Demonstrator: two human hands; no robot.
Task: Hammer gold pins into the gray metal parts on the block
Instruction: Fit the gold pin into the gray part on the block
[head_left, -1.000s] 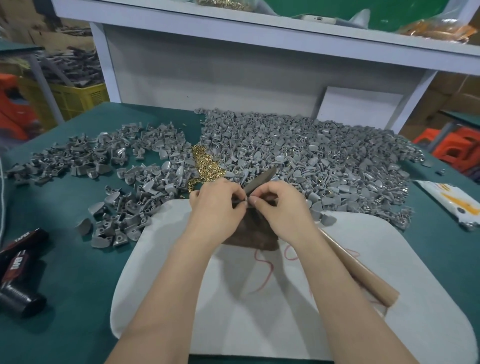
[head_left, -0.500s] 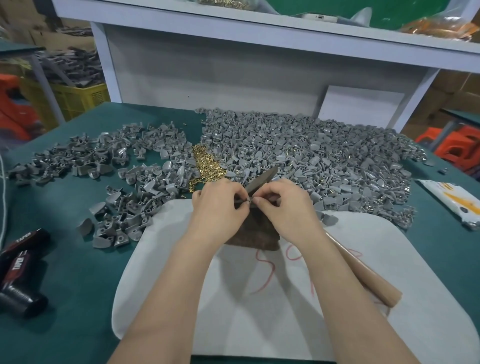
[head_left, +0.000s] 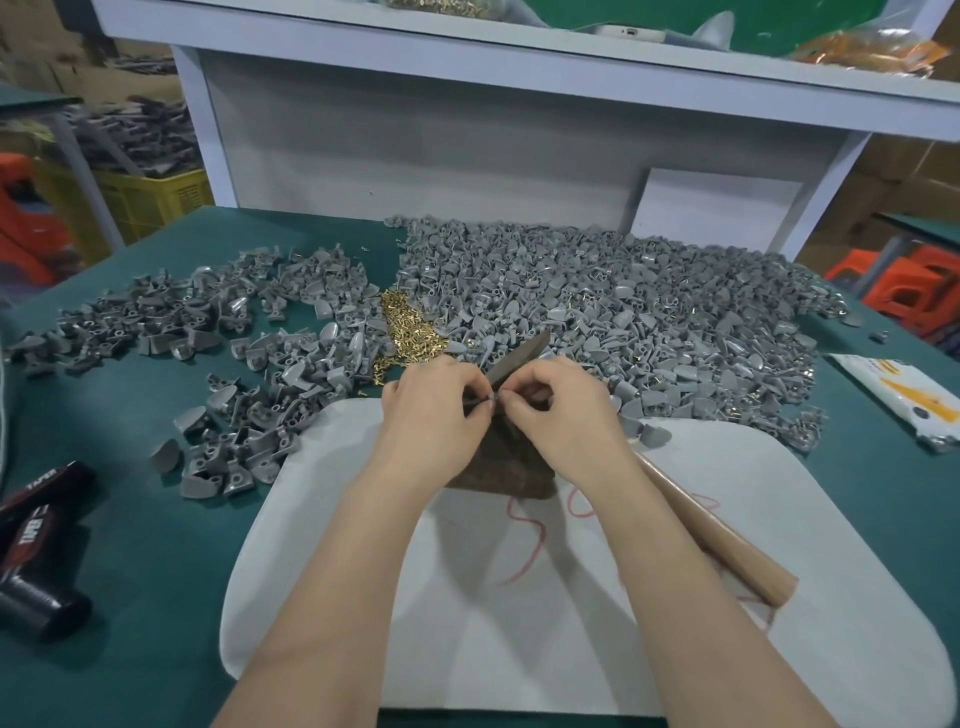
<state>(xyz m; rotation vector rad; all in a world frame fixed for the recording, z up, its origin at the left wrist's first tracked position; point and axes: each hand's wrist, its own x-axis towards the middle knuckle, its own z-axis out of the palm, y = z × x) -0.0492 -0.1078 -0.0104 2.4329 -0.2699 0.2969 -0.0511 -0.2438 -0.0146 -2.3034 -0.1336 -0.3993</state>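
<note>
Both hands are up over the dark brown block (head_left: 498, 470), which sits at the far edge of the white rounded pad (head_left: 571, 639) on the green counter (head_left: 156, 582). The left hand (head_left: 434, 415) and right hand (head_left: 563, 418) have their fingers curled in, and the fingertips meet at 1 spot, pinching a small gray metal part (head_left: 491, 398) just above the block. It's too tiny to tell if a pin is in it.

A flat dark strip (head_left: 519, 353) pokes up at a tilt from between the hands. The wooden hammer handle (head_left: 719, 540) lies on the pad under the right forearm, with its head hidden.

The loose gold pins (head_left: 410, 332) sit in a little pile just past the left hand. They're wedged between the big heap of gray metal parts (head_left: 623, 312) on the right and the thinner scatter of gray parts (head_left: 208, 322) on the left.

Over at the left edge of the counter, some black cans with dark red labels (head_left: 39, 525) lie on their sides. A white and orange packet (head_left: 904, 397) lies far right.
</note>
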